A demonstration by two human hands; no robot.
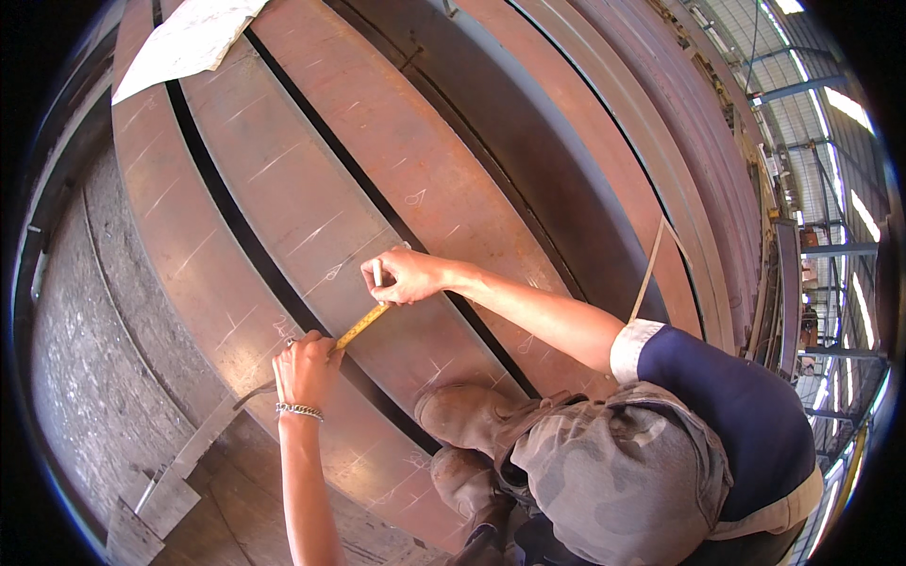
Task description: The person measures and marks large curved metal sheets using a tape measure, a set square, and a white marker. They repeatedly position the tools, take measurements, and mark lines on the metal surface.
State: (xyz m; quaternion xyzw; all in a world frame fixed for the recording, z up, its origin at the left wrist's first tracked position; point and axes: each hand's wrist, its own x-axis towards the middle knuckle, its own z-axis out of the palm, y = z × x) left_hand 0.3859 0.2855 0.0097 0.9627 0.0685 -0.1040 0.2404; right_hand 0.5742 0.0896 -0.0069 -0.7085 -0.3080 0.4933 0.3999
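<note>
While two hands stretch one yellow tape measure (361,326) across the dark gap between two rusty curved steel plates (311,217), the left hand (304,370) pinches its near end, and the right hand (408,275) presses the far end, gripping a white marker (377,274). One paper sheet (184,42) lies at the plates' far-left corner.

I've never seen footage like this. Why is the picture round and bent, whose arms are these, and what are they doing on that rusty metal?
A wide fisheye camera on a person's head looks down, so straight edges bend. The arm from the lower edge, with a bracelet, is the wearer's left hand. It pins one end of a yellow tape to a rusty steel plate. The other arm, reaching in from the right with a rolled-up dark sleeve, ends in the right hand, which holds the tape's far end and a white marker stick. Long plates lie side by side with dark gaps, chalk marks on them. A paper sheet lies at top left.
</note>
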